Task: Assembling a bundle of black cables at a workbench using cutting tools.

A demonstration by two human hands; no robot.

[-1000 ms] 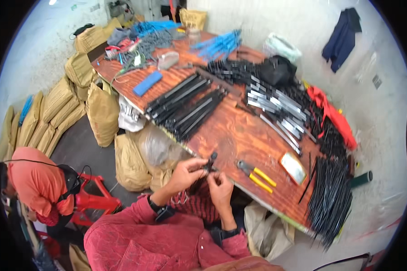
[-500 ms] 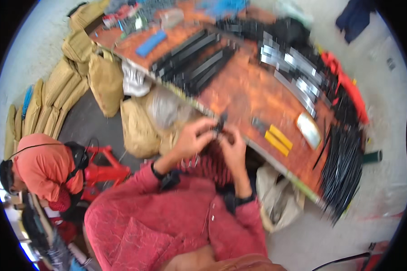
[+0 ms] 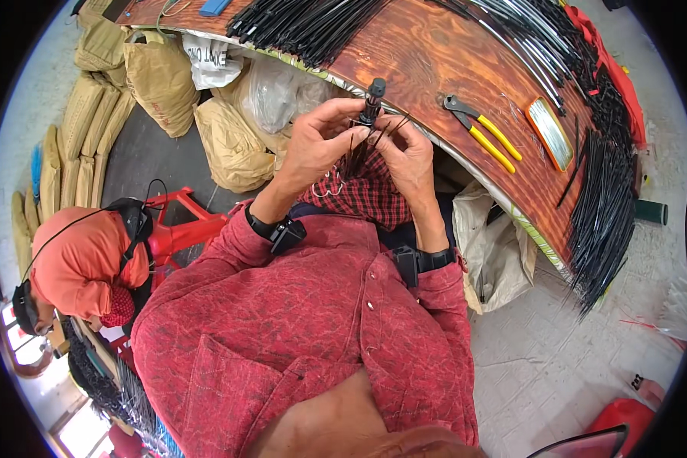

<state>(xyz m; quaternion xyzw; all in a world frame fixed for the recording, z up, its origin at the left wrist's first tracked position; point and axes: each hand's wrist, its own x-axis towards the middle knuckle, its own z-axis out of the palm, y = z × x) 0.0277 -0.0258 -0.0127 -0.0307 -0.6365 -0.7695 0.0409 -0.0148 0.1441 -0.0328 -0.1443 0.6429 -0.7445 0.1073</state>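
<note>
Both hands are raised in front of my lap, close to the table's front edge. A black umbrella frame stands between them, its knobbed tip upward and thin black ribs hanging below its collar. My left hand is closed on it, thumb and forefinger pinching near the collar. The fingers of my right hand are pinched at a thin black rib beside the collar. Part of the frame's lower end is lost against my checked cloth.
On the wooden table lie yellow-handled pliers, a tin of thin wires and bundles of black rods. Under it are brown sacks and a pale sack. Another person sits at left by a red chair.
My view has swung, so the table, hands and frame appear higher in the picture, and the blur is gone. Both hands remain together at the frame; a thin rib now shows at my right fingers.
</note>
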